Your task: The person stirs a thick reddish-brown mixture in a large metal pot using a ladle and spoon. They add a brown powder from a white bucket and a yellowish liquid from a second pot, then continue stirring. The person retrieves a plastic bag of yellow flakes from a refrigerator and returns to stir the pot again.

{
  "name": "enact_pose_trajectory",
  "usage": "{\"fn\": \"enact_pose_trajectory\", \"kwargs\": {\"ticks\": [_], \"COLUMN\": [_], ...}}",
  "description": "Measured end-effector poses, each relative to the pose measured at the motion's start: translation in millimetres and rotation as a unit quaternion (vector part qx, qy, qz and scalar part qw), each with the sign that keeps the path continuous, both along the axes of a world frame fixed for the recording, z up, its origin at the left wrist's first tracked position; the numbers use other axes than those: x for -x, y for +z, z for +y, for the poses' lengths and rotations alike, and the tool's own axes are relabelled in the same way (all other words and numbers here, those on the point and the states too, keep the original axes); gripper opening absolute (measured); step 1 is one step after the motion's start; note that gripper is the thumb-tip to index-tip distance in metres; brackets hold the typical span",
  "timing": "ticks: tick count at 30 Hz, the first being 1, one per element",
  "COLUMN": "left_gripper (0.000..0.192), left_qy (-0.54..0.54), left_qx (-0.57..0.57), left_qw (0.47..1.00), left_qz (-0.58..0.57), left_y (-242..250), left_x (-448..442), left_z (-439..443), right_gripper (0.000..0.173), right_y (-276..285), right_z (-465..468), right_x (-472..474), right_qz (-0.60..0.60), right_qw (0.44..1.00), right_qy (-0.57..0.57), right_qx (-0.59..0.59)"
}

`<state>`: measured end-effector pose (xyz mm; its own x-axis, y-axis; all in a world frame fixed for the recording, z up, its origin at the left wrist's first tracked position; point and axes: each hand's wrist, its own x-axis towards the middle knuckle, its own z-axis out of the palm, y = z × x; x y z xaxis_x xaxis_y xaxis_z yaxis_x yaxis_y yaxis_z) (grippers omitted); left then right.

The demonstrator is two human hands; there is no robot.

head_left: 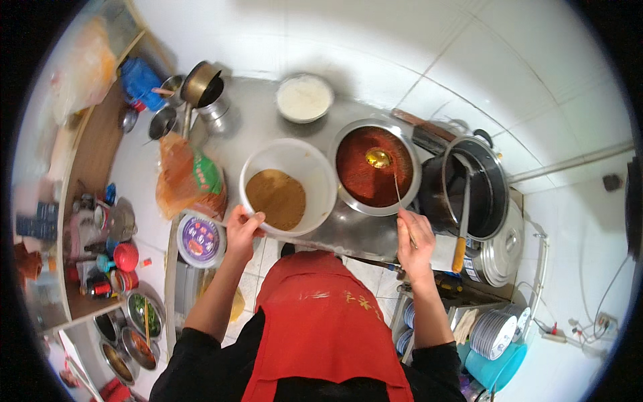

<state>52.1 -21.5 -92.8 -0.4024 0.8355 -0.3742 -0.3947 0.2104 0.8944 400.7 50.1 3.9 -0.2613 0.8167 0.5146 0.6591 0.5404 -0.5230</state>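
My left hand (244, 232) grips the near left rim of a white plastic tub (321, 193), which is tilted a little and holds brown powder (276, 199). My right hand (416, 238) is closed on the thin handle of a metal ladle (378, 158). The ladle's bowl, with yellow oil in it, lies over the dark red sauce (359, 178) in a round metal pot (413, 193). Tub and pot stand side by side on the metal counter (351, 232). Behind them is a bowl of white contents (304, 98).
A black pot (497, 201) with a wooden-handled ladle (459, 251) stands at the right, beside a lidded steel pot (505, 251). At the left are a bag of red powder (176, 173), a purple-lidded tub (200, 240) and metal containers (216, 113). Stacked plates (490, 334) stand lower right.
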Motion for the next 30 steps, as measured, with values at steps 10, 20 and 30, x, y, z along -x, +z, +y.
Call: {"fn": "enact_pose_trajectory", "kwargs": {"ticks": [10,20,30], "left_gripper": [0.019,0.021,0.023], "left_qy": [-0.071,-0.04,-0.036], "left_qx": [-0.036,-0.055,-0.014], "left_qw": [0.995,0.997,0.999], "left_qz": [0.051,0.023,0.039], "left_y": [1.5,10.7,62.9], "left_x": [-6.8,-18.5,-19.3], "left_z": [-20.9,-16.7,10.0], "right_gripper": [0.018,0.02,0.023], "right_y": [-57.2,-64.5,-35.5], "right_z": [-2.7,-11.1,12.8], "right_x": [120.0,134.2,107.2], "right_qz": [-0.061,0.072,0.225], "right_qw": [0.958,0.917,0.872], "right_qy": [0.275,0.166,0.056], "right_qx": [0.06,0.354,0.431]}}
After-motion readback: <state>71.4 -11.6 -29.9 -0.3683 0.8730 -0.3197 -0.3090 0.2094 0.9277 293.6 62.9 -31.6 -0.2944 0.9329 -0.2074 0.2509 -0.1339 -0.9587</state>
